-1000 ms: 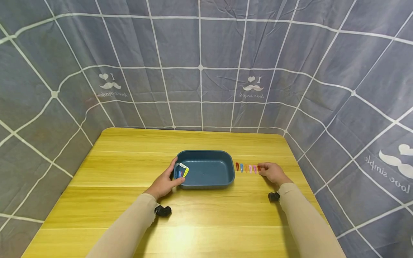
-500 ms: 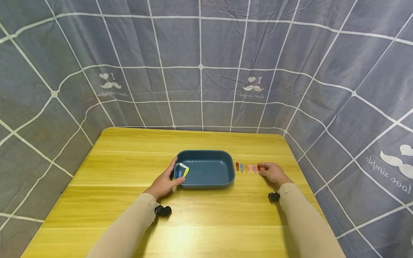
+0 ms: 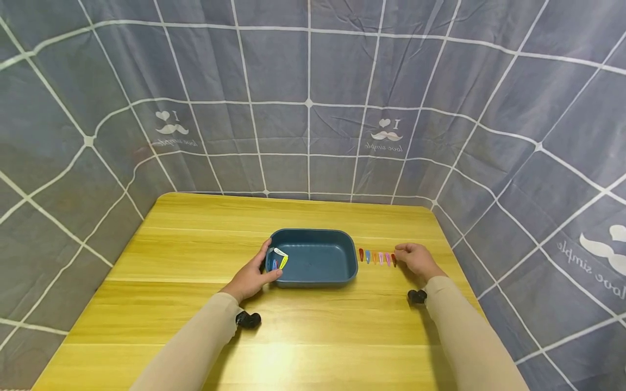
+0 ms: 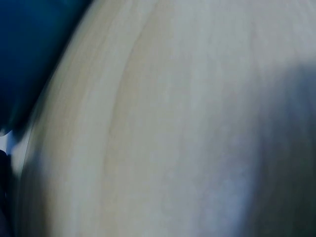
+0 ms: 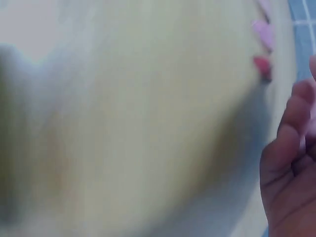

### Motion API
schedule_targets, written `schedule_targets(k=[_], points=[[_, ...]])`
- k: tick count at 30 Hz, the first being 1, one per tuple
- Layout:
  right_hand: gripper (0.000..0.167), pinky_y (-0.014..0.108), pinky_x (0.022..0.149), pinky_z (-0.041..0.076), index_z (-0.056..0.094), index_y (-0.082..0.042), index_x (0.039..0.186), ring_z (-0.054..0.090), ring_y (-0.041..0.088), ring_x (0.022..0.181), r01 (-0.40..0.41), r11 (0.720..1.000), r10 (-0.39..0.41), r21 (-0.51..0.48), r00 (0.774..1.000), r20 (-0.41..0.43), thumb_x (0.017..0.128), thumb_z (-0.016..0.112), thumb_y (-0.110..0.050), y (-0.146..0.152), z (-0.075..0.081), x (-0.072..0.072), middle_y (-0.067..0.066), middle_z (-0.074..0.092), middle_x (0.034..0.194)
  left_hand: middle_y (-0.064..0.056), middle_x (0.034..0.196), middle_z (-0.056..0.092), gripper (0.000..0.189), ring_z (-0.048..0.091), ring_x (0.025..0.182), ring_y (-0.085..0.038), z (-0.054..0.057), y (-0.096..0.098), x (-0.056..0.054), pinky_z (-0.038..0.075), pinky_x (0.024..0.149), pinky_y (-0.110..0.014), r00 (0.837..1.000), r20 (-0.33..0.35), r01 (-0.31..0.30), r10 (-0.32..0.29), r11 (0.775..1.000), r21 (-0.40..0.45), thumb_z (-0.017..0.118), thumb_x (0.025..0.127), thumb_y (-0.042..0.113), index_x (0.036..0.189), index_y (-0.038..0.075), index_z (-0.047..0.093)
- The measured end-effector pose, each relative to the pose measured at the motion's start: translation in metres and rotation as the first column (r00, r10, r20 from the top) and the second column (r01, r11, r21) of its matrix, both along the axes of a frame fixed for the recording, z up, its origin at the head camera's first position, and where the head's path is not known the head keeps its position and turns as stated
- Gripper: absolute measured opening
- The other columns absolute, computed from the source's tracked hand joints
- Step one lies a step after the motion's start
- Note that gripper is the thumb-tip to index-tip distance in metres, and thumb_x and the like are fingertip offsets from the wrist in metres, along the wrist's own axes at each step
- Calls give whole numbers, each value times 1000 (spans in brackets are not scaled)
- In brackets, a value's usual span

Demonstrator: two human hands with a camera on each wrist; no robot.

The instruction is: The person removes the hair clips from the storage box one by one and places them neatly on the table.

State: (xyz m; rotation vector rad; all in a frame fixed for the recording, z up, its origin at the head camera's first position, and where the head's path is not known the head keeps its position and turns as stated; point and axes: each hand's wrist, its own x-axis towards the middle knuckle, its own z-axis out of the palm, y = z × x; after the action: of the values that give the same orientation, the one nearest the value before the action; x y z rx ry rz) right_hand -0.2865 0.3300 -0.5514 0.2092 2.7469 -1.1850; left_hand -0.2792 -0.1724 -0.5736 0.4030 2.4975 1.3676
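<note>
My left hand [image 3: 248, 278] holds the left end of a dark blue plastic bin [image 3: 318, 283], its thumb at the near corner and its fingers at the far corner. Inside that end lie several hair clips, among them a white clip [image 3: 280, 252] and a yellow clip [image 3: 283, 262]. Right of the bin, more snap hair clips lie in a row on the table. A dark red hair clip [image 3: 394, 260] ends this row, and my right hand [image 3: 415, 259] hovers just beside it, fingers loosely bent and holding nothing. The right wrist view shows a gap between the fingers [image 5: 289, 133] and the red clip [image 5: 262, 65].
The row also has another red clip [image 3: 361, 255], a blue clip [image 3: 368, 257], an orange clip [image 3: 374, 257] and pink ones. Everything stands on a yellow wood-grain table [image 3: 195, 239]. Grey checked cloth [image 3: 274, 130] encloses its back and sides.
My right hand has come slightly up and away from the end red clip, which now shows more fully. The left hand and bin keep their places; the head view has shifted a little.
</note>
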Motion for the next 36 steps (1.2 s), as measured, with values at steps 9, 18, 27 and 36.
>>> schedule_targets(k=[9,18,27,36], points=[[52,55,106,54,55,-2,151,63,42,130,-98,995,96,-21,993,-68,109,57,-33,-43,44,-13,22,63,144,-17,176,19,98,26,159,-44,1,0,0,26,126,-67,1000,-10,7,-7,1000,-10,72,100,42,170,40,3],[49,54,105,56,54,-5,153,66,44,125,-231,972,228,-37,971,-76,109,59,-28,-91,69,-21,23,66,141,-16,177,17,97,26,159,-45,1,0,0,27,125,-66,1000,0,6,-6,1000,8,71,101,42,169,44,2],[49,51,103,57,56,-10,153,67,34,124,-302,953,299,-34,951,-79,107,64,-26,-127,73,-33,15,70,134,-15,177,17,97,25,160,-44,-1,-1,-1,26,126,-66,1000,1,8,-8,1000,17,72,101,41,169,43,3],[51,57,83,61,56,-12,154,67,34,124,-351,936,349,-29,935,-54,106,66,-27,-151,79,-35,14,68,138,-15,177,15,97,22,161,-44,-1,-2,0,25,126,-66,1000,-3,12,-12,1000,14,72,101,42,170,42,3]])
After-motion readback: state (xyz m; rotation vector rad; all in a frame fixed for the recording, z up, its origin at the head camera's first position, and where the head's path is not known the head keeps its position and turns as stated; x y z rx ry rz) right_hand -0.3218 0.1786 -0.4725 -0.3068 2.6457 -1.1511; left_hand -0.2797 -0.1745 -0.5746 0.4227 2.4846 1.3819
